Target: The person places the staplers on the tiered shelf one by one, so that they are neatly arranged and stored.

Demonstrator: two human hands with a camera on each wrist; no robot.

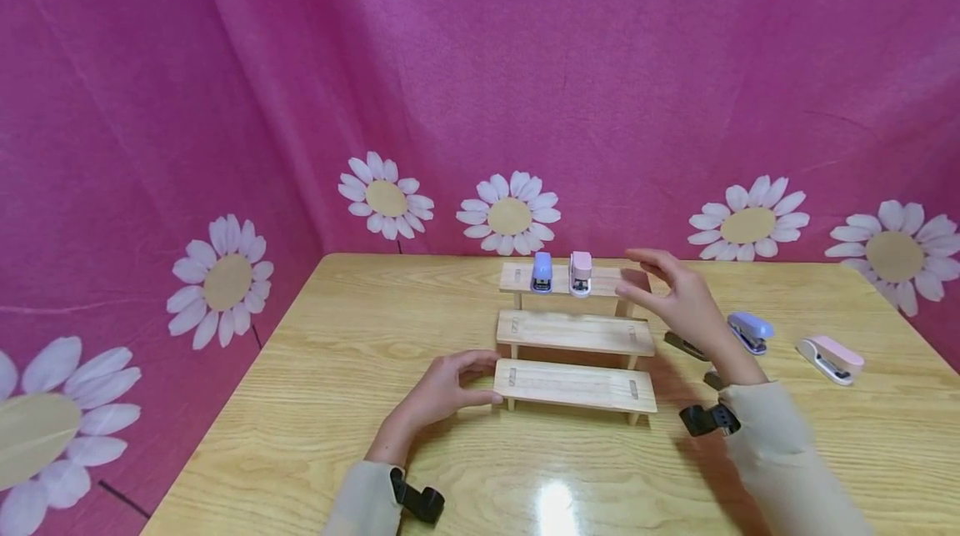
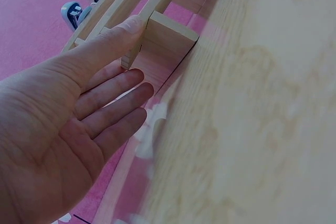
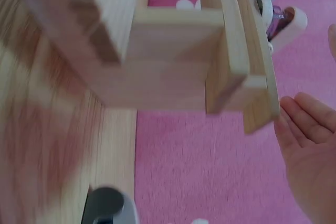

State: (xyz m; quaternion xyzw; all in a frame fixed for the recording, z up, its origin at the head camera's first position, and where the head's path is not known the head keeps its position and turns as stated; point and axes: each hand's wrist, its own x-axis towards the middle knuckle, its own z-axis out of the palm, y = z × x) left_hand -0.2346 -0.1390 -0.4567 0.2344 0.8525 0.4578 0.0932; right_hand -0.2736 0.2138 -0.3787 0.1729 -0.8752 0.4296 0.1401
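Observation:
A three-step wooden stand point(image 1: 573, 386) stands on the table. On its top step, a blue mini stapler point(image 1: 542, 272) and a pink mini stapler point(image 1: 580, 272) sit side by side, left of the middle. My left hand point(image 1: 438, 390) is at the left end of the lowest step; in the left wrist view its thumb touches the plank edge and the other fingers extend loosely. At the top step's right end is my right hand point(image 1: 686, 303), thumb and fingers spread apart. The right wrist view shows its fingertips point(image 3: 289, 103) against or very near that end.
Right of the stand, another blue stapler point(image 1: 750, 330) and another pink stapler point(image 1: 832, 358) lie on the wooden table point(image 1: 360, 303). Two dark objects point(image 1: 684, 345) lie near my right forearm, partly hidden by it. A magenta cloth with daisies point(image 1: 600, 86) hangs behind.

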